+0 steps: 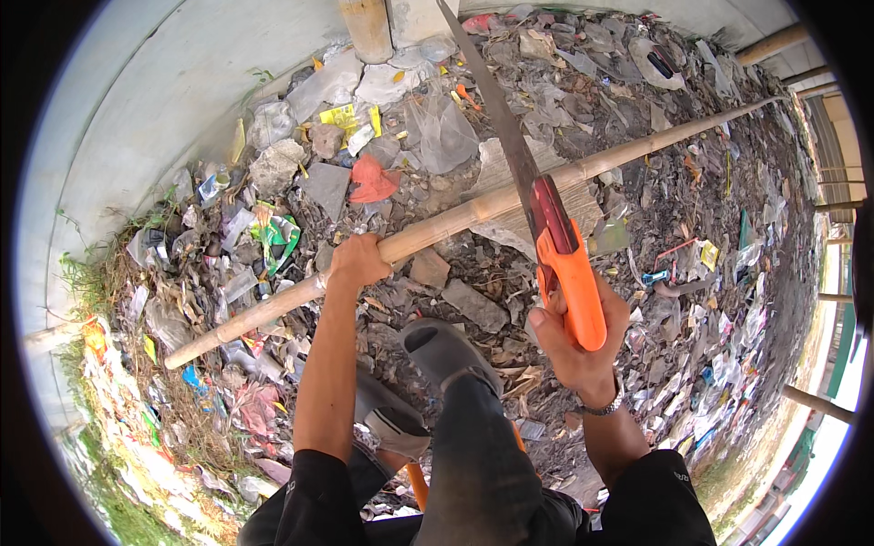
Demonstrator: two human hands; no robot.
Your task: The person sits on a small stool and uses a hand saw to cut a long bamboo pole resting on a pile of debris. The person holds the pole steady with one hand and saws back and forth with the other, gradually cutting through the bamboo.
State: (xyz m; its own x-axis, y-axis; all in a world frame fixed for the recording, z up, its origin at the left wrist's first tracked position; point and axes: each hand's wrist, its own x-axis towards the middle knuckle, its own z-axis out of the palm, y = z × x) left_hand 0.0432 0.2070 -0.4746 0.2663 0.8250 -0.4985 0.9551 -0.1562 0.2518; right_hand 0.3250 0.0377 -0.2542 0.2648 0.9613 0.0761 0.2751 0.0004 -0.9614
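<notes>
Knee in dark trousers (478, 437) nearest, at 6 o'clock, raised between two forearms, with one grey sandal (443, 350) on the lifted foot just below the pole and a second grey shoe (393, 420) lower, toward 7 o'clock. Black sleeves at the lower edge on both arms. Wristwatch (603, 407) on the right wrist.

Right hand (575, 341) at 4 o'clock of centre, fingers clenched around the orange handle of one hand saw (546, 218); grip rising out of the fist, red section above it, long grey blade running up toward 12 o'clock and crossing over the pole just above the hand.

Left hand (357, 261) at 9 o'clock of centre, fingers wrapped tight over the top of one long bamboo pole (473, 214). Pole slanting from 8 o'clock up to 2 o'clock, held above the ground, between the two hands where blade and bamboo meet; left grip well apart from the blade crossing.

Littered ground (692, 300) beyond: plastic wrappers, stones, dry leaves, a red scrap (371, 180). Pale concrete wall (146, 100) curving from 9 to 12 o'clock. Several more bamboo poles (774, 41) lying at the far right, from 1 to 4 o'clock; exact count unclear.
</notes>
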